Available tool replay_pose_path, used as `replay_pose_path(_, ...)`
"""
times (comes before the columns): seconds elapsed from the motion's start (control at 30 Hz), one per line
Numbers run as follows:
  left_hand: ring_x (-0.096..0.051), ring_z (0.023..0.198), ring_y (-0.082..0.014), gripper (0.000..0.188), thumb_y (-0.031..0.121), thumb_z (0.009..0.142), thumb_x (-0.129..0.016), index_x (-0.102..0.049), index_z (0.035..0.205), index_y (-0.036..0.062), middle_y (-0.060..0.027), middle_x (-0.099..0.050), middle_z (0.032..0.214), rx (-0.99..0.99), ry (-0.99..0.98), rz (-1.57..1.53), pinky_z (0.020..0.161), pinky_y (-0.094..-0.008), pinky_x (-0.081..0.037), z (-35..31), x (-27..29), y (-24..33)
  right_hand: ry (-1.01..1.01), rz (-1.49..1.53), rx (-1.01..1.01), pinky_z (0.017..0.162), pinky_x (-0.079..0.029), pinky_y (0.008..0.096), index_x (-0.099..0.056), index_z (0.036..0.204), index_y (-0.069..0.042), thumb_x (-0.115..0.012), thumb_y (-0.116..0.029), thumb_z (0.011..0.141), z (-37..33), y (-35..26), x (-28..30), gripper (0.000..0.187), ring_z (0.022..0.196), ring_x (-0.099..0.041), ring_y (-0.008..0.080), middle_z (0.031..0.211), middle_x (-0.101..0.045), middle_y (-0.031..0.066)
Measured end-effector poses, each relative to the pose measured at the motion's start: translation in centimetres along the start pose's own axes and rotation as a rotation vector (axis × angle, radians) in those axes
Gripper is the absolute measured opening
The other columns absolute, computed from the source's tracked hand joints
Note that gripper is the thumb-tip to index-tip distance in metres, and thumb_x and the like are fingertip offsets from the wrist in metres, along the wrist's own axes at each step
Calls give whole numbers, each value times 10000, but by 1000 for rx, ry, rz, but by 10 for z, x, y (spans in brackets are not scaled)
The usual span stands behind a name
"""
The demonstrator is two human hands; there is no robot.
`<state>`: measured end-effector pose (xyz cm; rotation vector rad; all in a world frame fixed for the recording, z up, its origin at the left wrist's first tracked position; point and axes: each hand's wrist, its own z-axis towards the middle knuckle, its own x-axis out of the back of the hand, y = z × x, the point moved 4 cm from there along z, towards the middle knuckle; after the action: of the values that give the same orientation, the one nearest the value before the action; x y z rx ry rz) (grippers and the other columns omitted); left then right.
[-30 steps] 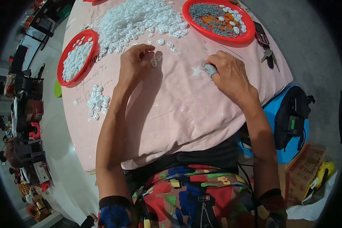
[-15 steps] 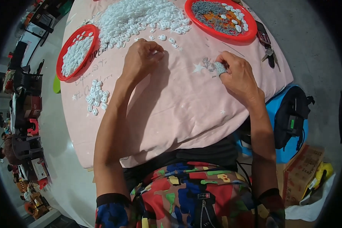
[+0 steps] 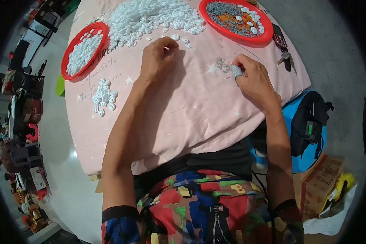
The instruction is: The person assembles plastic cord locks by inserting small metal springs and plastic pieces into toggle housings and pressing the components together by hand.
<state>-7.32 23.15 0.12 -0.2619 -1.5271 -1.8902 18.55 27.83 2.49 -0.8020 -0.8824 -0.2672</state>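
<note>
In the upper middle of the head view, the left hand [image 3: 158, 60] hangs over the pink cloth [image 3: 183, 110], its fingers curled in toward the thumb; whether they grasp anything cannot be told. Just beyond its fingertips, a few loose white oval pieces [image 3: 186, 42] lie near the edge of a large white heap [image 3: 150, 20] at the top of the frame.

Right of centre, the right hand [image 3: 253, 77] is bent, thumb and forefinger close about a silvery grey band [image 3: 237, 71]; I cannot tell whether that is gripped or worn on a finger. Small grey metal bits [image 3: 222, 65] lie on the cloth just left of this hand, beside a printed white star.

At upper right, a red tray [image 3: 236, 39] carries more grey metal bits and some white ovals, with a keypad phone [image 3: 279, 36] and keys [image 3: 287, 60] near its right side. At upper left, a second red tray [image 3: 64, 65] holds white ovals, and below it a small white cluster [image 3: 104, 96] lies left of the left forearm. A black bag [image 3: 311, 122] sits at lower right, beyond the cloth.
</note>
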Motion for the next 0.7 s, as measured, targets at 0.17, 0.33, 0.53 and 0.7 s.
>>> replay_pose_path(0.17, -660, 694, -162, 143, 43, 808, -645, -671, 941, -4, -115, -697, 820, -121, 62, 26, 657, -275, -513, -1, 3, 12, -86, 109, -61, 576, -437, 315, -575, 874, 17, -592, -3, 750, -1, -1, 5, 127, 602, -550, 187, 698, -589, 118)
replay_pose_path(0.33, -597, 680, -82, 182, 101, 870, -627, -675, 1008, -8, -67, -669, 780, 6, 69, -99, 613, -249, -478, -20, 6, 11, -87, 45, -29, 590, -450, 327, -581, 891, 8, -590, 2, 748, -4, 3, 4, 143, 636, -588, 212, 729, -614, 125)
replay_pose_path(0.53, -505, 675, -31, 216, 160, 919, -636, -663, 1093, 36, 3, -632, 828, 340, -179, -615, 600, -184, -398, -58, 5, 15, -91, -103, 37, 690, -480, 389, -599, 907, -12, -583, 2, 735, -7, 2, 2, 174, 752, -623, 319, 847, -640, 147)
replay_pose_path(0.7, -573, 682, -49, 212, 115, 893, -644, -639, 1089, 36, -29, -676, 844, 475, -219, -820, 576, -176, -408, -89, 10, 20, -136, -108, 102, 716, -482, 401, -616, 903, -20, -577, 8, 731, -12, -20, 5, 178, 788, -616, 342, 868, -628, 139)
